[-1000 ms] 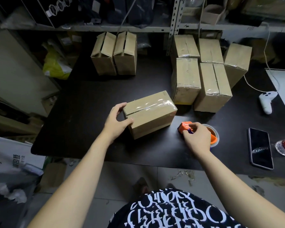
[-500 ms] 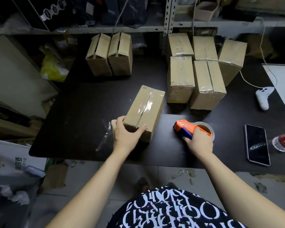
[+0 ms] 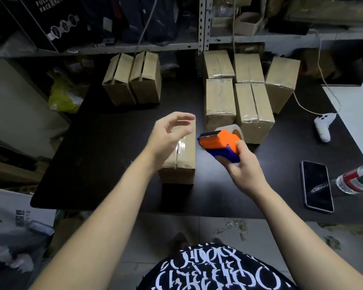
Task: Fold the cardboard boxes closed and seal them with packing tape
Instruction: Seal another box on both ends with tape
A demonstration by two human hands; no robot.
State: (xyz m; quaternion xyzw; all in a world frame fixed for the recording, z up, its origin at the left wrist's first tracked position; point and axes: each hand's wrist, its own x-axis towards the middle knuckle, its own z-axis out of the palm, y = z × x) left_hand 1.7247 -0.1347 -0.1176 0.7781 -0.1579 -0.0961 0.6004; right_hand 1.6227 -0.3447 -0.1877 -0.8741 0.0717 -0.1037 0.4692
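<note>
Left hand: your left hand (image 3: 168, 132) has let go of the box's near end, which it gripped half a second ago. It now hovers above the box, fingers spread and loosely bent, holding nothing.
Right hand: your right hand (image 3: 244, 170) grips the blue handle of the tape dispenser (image 3: 220, 143), fingers curled round it.
Tape dispenser: it sat on the table a moment ago. Now it is raised and tilted, its orange nose just beside the box's right side. You cannot tell whether they touch.
Box: the box (image 3: 187, 160) lay at an angle before. Now it lies square to you near the table's front edge, its long side running away from you and a shiny tape strip along its top.
Table edges: the black table (image 3: 103, 153) ends just in front of the box. Its left edge lies well apart from the box.
Open room: bare surface spreads to the left of the box and behind it, up to the two boxes (image 3: 132, 80) at the back left, whose top seams gape.
Right side: the taped boxes (image 3: 239, 97) stand packed together just behind the dispenser.
Front right: a phone (image 3: 316, 185) lies near the front edge with a bottle (image 3: 356, 181) beside it. A white controller (image 3: 323, 127) lies further back.
</note>
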